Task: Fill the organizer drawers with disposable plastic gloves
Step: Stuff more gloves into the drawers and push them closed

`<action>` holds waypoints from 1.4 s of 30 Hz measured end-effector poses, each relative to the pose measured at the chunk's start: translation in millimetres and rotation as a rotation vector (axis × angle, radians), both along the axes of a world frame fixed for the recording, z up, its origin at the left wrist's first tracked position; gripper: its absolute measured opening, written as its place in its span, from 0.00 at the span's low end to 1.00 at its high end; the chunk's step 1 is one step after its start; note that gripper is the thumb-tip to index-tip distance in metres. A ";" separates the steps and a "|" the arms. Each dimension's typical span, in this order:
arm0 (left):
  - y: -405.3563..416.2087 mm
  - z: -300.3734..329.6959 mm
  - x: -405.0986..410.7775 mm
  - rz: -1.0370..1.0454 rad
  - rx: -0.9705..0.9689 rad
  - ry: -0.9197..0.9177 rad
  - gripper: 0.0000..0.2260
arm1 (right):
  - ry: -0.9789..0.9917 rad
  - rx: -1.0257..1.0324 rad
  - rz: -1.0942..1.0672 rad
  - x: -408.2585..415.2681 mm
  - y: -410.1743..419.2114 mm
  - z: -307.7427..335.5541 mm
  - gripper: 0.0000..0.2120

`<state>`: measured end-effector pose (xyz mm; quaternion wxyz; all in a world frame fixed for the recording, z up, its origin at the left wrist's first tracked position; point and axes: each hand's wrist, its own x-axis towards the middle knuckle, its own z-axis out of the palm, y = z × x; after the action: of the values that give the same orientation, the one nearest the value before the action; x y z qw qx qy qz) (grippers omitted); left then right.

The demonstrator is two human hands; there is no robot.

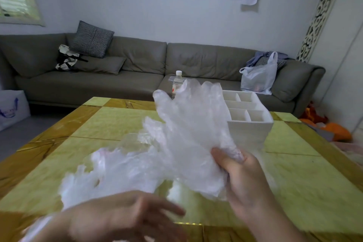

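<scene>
My right hand grips the cuff end of a bunch of clear disposable plastic gloves, whose fingers fan up and to the left above the table. More clear gloves lie in a loose pile on the table at the lower left. My left hand hovers blurred near the bottom, fingers stretched toward the pile and holding nothing. The white organizer with several compartments stands behind the raised gloves, right of centre; its visible compartments look empty.
The yellow-green and amber patterned table fills the foreground. A water bottle stands at its far edge. Behind are a grey sofa with cushions and a white plastic bag.
</scene>
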<state>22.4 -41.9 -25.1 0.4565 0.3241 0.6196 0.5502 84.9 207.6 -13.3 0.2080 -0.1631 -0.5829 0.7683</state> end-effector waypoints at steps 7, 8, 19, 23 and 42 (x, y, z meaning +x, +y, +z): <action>67.5 -9.5 47.3 0.835 0.376 -0.223 0.14 | -0.019 0.159 0.081 8.8 -26.2 -4.9 0.08; 68.3 -3.7 46.4 0.876 0.411 -0.247 0.08 | -0.018 0.157 0.109 10.0 -26.2 -4.6 0.09; 51.3 3.0 30.6 0.836 0.519 -0.294 0.20 | 0.012 -0.073 0.393 12.6 -11.8 1.0 0.18; 41.7 4.4 25.0 0.787 0.372 -0.093 0.17 | -0.033 -0.250 0.527 10.4 -1.0 -0.3 0.26; 50.8 10.2 37.2 0.831 0.423 -0.390 0.13 | 0.013 -0.114 0.210 5.0 -2.0 -1.3 0.07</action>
<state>59.7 8.9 -14.9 0.2305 0.0267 0.4744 0.8492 89.9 205.6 -14.5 0.1203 -0.1077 -0.5508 0.8189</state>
